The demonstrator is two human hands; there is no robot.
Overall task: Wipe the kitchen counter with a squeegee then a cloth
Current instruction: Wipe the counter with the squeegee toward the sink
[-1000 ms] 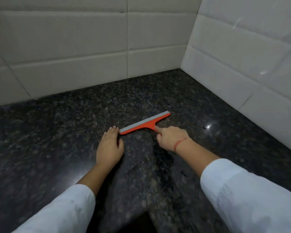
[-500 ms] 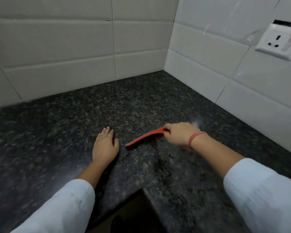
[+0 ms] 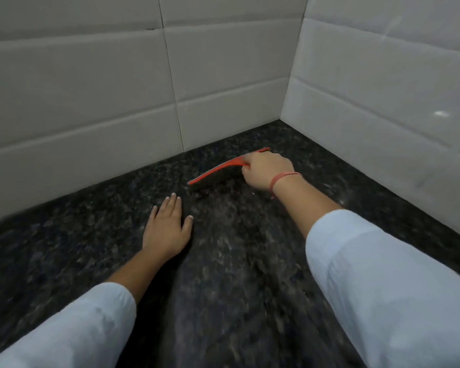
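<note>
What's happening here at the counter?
A person is cleaning a dark stone counter in a tiled corner. The right hand grips an orange squeegee by its handle, with the blade set far back, near the corner where the two tiled walls meet. The left hand lies flat and open on the counter, holding nothing. No cloth is in view, so this looks like the squeegee part of the job.

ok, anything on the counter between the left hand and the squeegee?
No. In the head view, only bare dark counter lies between the flat left hand and the squeegee held by the right hand.
</note>
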